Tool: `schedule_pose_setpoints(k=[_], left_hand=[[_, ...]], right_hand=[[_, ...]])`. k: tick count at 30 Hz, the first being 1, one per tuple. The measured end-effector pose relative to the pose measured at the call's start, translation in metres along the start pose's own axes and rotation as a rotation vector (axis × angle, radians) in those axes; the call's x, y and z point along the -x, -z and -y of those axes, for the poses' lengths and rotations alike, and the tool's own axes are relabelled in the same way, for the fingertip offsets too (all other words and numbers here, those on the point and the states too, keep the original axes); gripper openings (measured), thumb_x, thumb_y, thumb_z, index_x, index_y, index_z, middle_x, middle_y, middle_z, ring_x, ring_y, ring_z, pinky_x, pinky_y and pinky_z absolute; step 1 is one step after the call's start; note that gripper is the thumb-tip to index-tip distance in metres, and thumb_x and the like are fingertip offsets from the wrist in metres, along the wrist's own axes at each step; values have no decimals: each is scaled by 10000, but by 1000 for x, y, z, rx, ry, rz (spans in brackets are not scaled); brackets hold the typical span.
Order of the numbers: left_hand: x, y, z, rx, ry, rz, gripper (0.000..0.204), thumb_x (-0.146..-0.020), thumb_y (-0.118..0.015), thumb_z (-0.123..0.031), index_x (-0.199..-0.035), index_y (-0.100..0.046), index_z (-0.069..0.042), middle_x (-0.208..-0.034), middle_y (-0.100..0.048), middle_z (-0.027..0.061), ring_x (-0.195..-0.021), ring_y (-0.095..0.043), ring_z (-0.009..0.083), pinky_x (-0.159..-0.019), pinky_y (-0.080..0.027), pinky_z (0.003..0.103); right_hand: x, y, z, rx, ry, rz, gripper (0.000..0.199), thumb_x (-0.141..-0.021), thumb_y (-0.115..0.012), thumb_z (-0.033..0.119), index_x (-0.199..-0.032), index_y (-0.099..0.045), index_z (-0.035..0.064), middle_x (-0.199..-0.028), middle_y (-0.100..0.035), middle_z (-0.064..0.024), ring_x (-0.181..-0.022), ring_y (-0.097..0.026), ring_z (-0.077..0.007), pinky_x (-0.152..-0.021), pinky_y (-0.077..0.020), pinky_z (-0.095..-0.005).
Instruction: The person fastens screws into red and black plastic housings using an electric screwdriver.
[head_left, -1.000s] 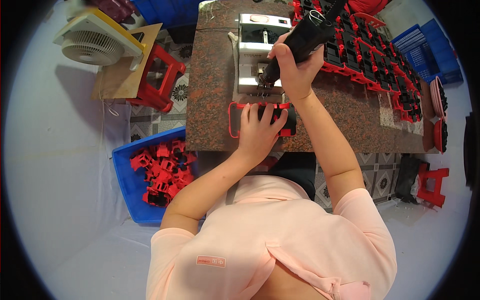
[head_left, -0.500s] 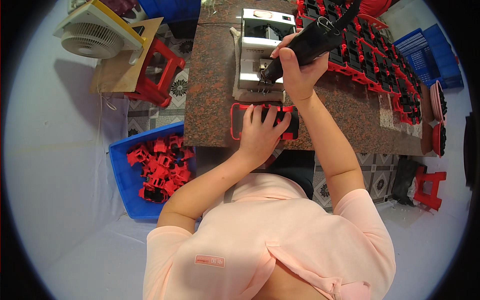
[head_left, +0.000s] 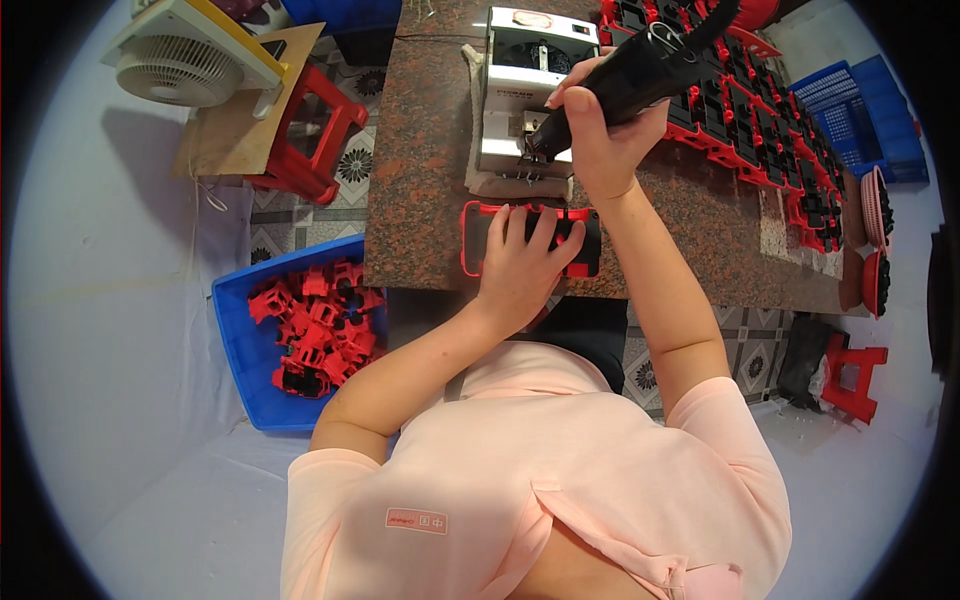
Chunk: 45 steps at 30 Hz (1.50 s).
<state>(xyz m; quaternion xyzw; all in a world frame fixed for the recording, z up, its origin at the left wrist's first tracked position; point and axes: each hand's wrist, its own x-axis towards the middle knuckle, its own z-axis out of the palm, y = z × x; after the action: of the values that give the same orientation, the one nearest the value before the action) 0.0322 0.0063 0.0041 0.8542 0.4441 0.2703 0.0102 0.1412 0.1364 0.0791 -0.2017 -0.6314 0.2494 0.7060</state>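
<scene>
The left hand [head_left: 525, 265] lays its spread fingers over a red-and-black frame [head_left: 588, 243] at the near edge of the speckled table [head_left: 430, 200] — whether they grip it, I cannot tell. At 1 o'clock from it the right hand [head_left: 610, 145] clasps a black handheld tool [head_left: 630, 85], its tip at the front of the white machine [head_left: 510, 108], which stands at the frame's 12 o'clock; a blue bin [head_left: 240, 350] of red parts [head_left: 322, 330] sits at 8 o'clock.

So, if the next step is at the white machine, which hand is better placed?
Probably the right hand: it grips the black tool, whose lower end is over the front of the white machine. The left hand is nearer the body, on the red-and-black part.
</scene>
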Motion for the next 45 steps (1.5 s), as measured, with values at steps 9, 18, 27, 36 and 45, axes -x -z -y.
schedule_pose_setpoints(k=[9, 18, 27, 36, 45], left_hand=[[1, -3, 2, 43, 25, 24, 694, -628, -801, -143, -1274, -559, -213, -1244, -505, 99, -1132, -463, 364, -1016, -354, 526], [-5, -5, 3, 43, -15, -19, 397, -735, -689, -91, -1126, -663, -149, -1151, -548, 126, -1073, -500, 375, -1011, -386, 534], [-9, -16, 7, 290, 74, -72, 266, -751, -692, -130, -1015, -719, -132, -1034, -599, 121, -1031, -534, 369, -984, -412, 520], [-11, -17, -1, 503, 223, -135, 354, -861, -652, -196, -1184, -615, -57, -1110, -625, 88, -1070, -586, 251, -948, -448, 444], [-4, -32, 4, 662, 278, -81, 550, -786, -704, -127, -1298, -508, -81, -1215, -540, 128, -1067, -561, 311, -945, -454, 472]], right_hand=[[-24, -14, 0, -89, -368, -135, 257, -882, -722, 105, -958, -488, 29, -739, -606, -30, -521, -576, -104, -463, -469, -249], [5, -43, 42, -219, -204, 18, 541, -919, -666, 378, -1186, -430, -29, -807, -597, -137, -619, -612, -192, -558, -540, -322], [11, -51, 46, -176, -199, 76, 616, -864, -737, 374, -1209, -429, -34, -816, -604, -127, -648, -617, -174, -585, -538, -306], [14, -61, 39, -60, -90, 222, 455, -821, -746, 82, -1161, -478, -58, -777, -635, -111, -665, -586, -140, -606, -489, -266], [20, -55, 41, -186, -223, 281, 485, -789, -727, 65, -1181, -457, -29, -824, -632, -113, -680, -605, -148, -623, -508, -285]])
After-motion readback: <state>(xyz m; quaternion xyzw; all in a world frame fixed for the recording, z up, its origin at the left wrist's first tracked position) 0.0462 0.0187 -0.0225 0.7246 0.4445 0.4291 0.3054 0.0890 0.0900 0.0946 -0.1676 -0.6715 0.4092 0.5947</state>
